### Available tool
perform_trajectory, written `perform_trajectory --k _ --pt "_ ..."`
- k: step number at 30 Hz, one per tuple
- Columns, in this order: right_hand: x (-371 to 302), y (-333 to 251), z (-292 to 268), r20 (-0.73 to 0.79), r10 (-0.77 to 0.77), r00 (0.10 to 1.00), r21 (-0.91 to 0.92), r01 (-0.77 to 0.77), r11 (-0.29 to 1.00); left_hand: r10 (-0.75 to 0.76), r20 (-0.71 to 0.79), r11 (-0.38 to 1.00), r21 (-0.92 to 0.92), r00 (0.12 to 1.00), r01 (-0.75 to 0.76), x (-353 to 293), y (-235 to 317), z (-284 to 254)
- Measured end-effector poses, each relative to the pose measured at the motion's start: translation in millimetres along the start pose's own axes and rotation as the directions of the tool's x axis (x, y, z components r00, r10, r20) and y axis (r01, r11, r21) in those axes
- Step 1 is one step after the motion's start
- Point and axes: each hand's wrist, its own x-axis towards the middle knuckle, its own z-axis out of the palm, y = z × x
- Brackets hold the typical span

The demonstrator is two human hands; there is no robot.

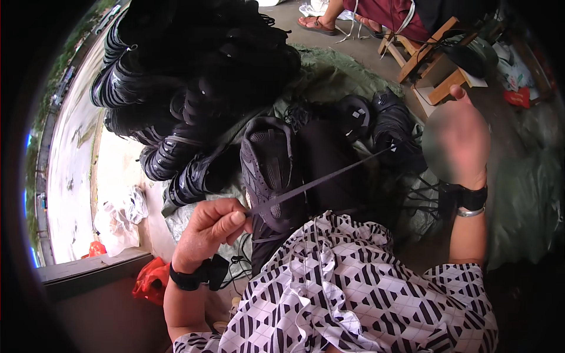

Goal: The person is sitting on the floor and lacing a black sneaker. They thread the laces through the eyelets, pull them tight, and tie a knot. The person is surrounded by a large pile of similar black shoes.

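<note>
A dark grey shoe upper (268, 167) lies on my lap, its opening facing up. My left hand (219, 228) is closed at its near left edge, pinching a flat dark shoelace (318, 186). From there the lace runs straight across the upper and rises to the right. It thins out near a small pale spot, and I cannot tell where it ends. My right hand (462, 138) is raised well off to the right, apart from the upper. A blurred patch covers most of it, so its fingers and anything in them are hidden.
A tall heap of black shoe uppers (194, 88) rises at the far left. More uppers (391, 120) lie beyond my knees on green sheeting (347, 65). A wooden stool (432, 59) and another person's sandalled foot (318, 25) are at the back right. A red plastic bag (151, 280) sits by my left arm.
</note>
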Motion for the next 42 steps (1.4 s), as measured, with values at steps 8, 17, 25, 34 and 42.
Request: perform_trajectory --k 8,17,25,34,42 --pt "15 110 70 0.282 0.232 0.931 -0.336 -0.131 0.933 0.018 -0.05 0.896 0.443 0.999 0.006 31 -38 42" --pt "16 160 105 0.528 0.638 0.561 -0.682 -0.167 0.712 -0.022 -0.136 0.899 0.43 0.991 0.079 40 -67 42" --pt "72 153 84 0.193 0.527 0.828 -0.651 -0.294 0.7 0.061 -0.195 0.932 0.363 0.979 0.014 42 -88 39" --pt "106 179 113 0.338 0.32 0.885 -0.638 -0.035 0.769 0.469 -0.504 0.71 0.704 0.725 0.03 112 -63 -28" --pt "109 185 104 0.371 0.403 0.837 -0.886 0.19 0.423 0.426 -0.549 0.634 0.748 0.719 0.195 126 -71 -18"
